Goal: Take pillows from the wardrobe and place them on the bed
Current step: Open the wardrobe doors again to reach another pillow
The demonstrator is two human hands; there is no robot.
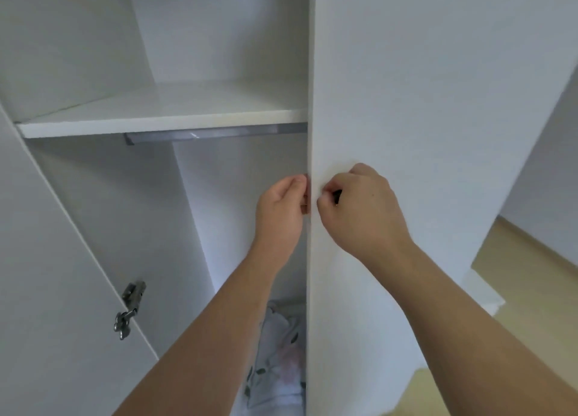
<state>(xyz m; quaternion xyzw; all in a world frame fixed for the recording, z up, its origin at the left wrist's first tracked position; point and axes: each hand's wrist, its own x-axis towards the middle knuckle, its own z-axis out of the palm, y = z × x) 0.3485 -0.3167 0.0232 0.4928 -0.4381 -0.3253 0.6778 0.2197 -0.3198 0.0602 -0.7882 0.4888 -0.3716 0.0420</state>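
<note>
I face a white wardrobe with its left door (62,274) swung open and its right door (422,118) nearly edge-on before me. My left hand (280,213) curls its fingers round the inner edge of the right door. My right hand (359,209) grips a small dark knob on the door's front. Low inside the wardrobe, between my forearm and the door, lies a white pillow with a floral print (281,362), mostly hidden.
A bare white shelf (162,109) spans the wardrobe above a grey hanging rail (212,134). A metal hinge (129,309) sits on the left door. Pale wooden floor (531,268) shows at the right.
</note>
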